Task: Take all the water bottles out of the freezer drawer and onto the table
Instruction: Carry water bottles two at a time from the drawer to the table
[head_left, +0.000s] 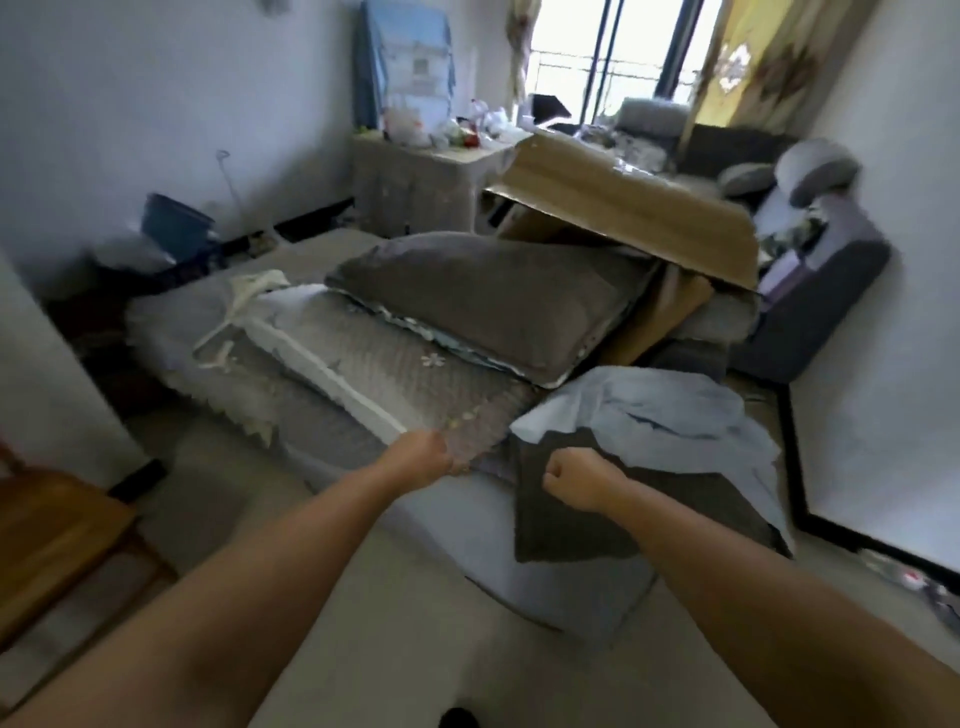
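No freezer drawer or water bottle can be made out in this blurred view of a living room. Both my arms reach forward over a low pile of cushions. My left hand (422, 455) is curled at the corner of a grey quilted cushion cover (374, 364); whether it grips the fabric I cannot tell. My right hand (574, 475) is a closed fist above a dark grey cloth (566, 525) and holds nothing I can see. A cloth-covered table (415, 182) stands at the back with bags and containers on it.
A brown cushion (483, 296) and a large cardboard sheet (634, 202) lie on the pile. Light blue fabric (654, 410) sits at the right. A wooden chair (47, 540) is at the left, a dark sofa (810, 291) at the right, and a blue bucket (176, 226) by the wall.
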